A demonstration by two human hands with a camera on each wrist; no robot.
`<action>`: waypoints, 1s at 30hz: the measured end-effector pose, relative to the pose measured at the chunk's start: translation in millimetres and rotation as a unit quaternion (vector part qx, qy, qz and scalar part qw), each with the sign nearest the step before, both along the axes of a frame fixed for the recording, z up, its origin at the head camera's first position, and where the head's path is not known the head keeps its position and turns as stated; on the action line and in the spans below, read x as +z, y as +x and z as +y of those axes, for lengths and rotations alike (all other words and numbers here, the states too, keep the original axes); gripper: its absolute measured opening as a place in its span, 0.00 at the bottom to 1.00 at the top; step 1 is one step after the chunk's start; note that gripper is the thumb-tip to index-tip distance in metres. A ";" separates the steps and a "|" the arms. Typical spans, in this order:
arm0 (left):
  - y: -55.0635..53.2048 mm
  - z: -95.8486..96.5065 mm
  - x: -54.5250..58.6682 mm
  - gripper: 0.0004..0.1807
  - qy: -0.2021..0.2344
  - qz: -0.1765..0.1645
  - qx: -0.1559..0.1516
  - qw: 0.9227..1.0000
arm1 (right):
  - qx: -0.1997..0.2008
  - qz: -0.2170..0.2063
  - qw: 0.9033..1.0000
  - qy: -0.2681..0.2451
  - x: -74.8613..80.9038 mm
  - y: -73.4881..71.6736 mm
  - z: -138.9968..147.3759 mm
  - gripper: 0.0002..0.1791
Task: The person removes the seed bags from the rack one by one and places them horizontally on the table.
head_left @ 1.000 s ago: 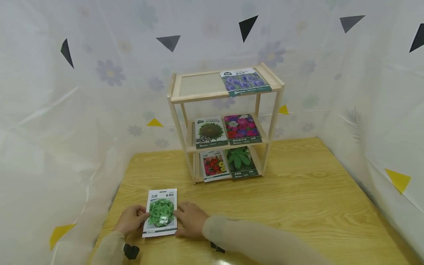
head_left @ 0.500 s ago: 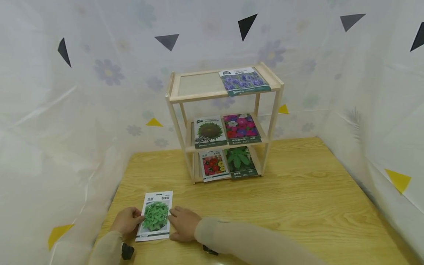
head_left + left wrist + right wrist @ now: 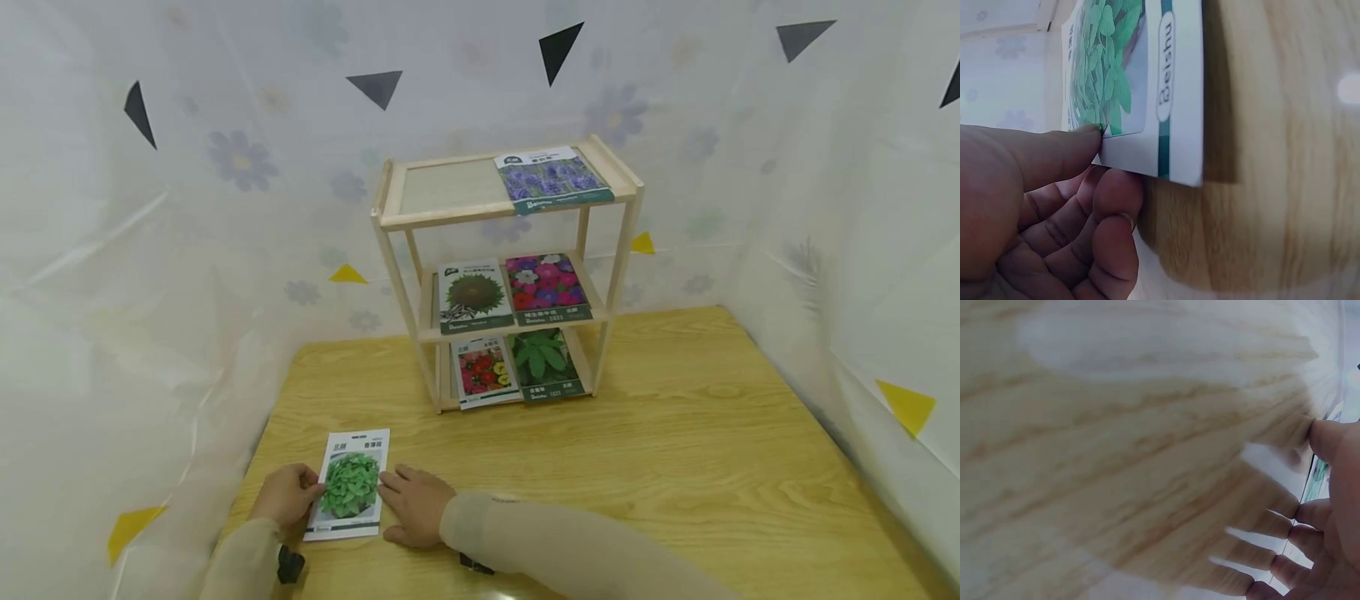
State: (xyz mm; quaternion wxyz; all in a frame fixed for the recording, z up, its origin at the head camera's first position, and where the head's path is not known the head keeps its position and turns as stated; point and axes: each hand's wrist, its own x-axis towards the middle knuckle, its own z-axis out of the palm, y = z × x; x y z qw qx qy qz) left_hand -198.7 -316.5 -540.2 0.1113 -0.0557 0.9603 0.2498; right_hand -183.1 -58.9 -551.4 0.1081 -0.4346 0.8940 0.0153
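A white seed packet (image 3: 350, 483) with a picture of green leaves lies at the front left of the wooden table. My left hand (image 3: 287, 496) pinches its left edge. In the left wrist view, the thumb of that hand (image 3: 1035, 162) is on the printed face, curled fingers are underneath, and the near edge of the packet stands a little off the wood. My right hand (image 3: 417, 506) rests on the table with fingers extended, fingertips at the packet's right edge. Seen from the right wrist, its fingertips touch the wood and the packet shows only in slivers behind the hand (image 3: 1344, 487).
Behind the hands stands a three-tier wooden rack (image 3: 442, 218). On top lies a purple-flower packet (image 3: 553, 179); the middle tier bears a sunflower packet (image 3: 475, 296) and a petunia packet (image 3: 547, 287). Below are a red-flower packet (image 3: 485, 372) and a green-leaf packet (image 3: 546, 365).
The leafy packet and both hands have shifted left and slightly toward the person in the first half second. Since then they have stayed nearly still; the head view has tilted slightly. The rack's packets are unchanged.
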 end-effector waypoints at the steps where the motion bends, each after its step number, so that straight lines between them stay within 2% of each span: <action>1: -0.1 0.0 0.4 0.07 -0.002 0.002 -0.001 1.000 | 0.001 0.003 1.000 0.005 0.3 -0.2 -0.1 0.39; 6: -0.3 0.6 1.9 0.07 -0.003 0.008 0.002 1.000 | 0.004 0.007 1.000 0.018 1.2 -1.5 0.3 0.39; 13: 0.6 -2.2 -2.8 0.07 -0.008 0.015 0.003 1.000 | -0.001 0.003 1.000 0.011 0.5 -0.3 -0.1 0.39; 25: 1.9 -3.4 -2.9 0.07 -0.016 0.023 -0.001 1.000 | 0.000 0.008 1.000 0.001 -10.9 -1.8 -1.3 0.41; 30: 3.5 -1.9 -1.6 0.07 -0.013 0.025 0.006 1.000 | -0.006 -0.003 1.000 -0.014 -14.1 -2.8 -1.0 0.41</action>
